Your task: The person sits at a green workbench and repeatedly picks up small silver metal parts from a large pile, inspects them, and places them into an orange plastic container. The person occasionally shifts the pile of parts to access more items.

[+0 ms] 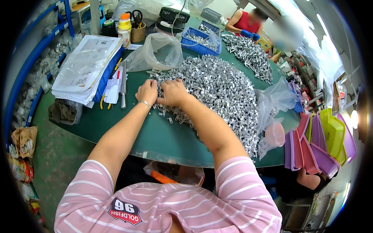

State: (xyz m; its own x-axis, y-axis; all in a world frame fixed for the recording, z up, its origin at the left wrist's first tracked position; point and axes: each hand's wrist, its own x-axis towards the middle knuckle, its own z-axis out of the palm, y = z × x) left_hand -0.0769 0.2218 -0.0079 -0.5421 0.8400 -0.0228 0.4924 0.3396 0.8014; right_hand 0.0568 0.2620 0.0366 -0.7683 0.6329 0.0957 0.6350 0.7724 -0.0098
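A broad heap of small bent metal brackets (pixel 221 85) covers the middle of the green table (pixel 155 134). At its left edge my left hand (pixel 147 92) is closed, fingers curled in, with a thin bracelet at the wrist. Close beside it, my right hand (pixel 173 93) bends its fingers down onto the brackets, thumb toward the left hand. Whatever sits in the fingers of either hand is too small or hidden to make out. A few loose brackets (pixel 169 120) lie on the tabletop just below my hands.
Left of my hands lie a metal-shafted tool (pixel 124 87) and stacked papers (pixel 83 66). Behind them stand a clear plastic bag (pixel 165 50) and a blue bin (pixel 200 42). Across the table a blue-gloved person (pixel 248 25) sits by a pile of metal tubes (pixel 248 54). Coloured trays (pixel 318 139) stand right.
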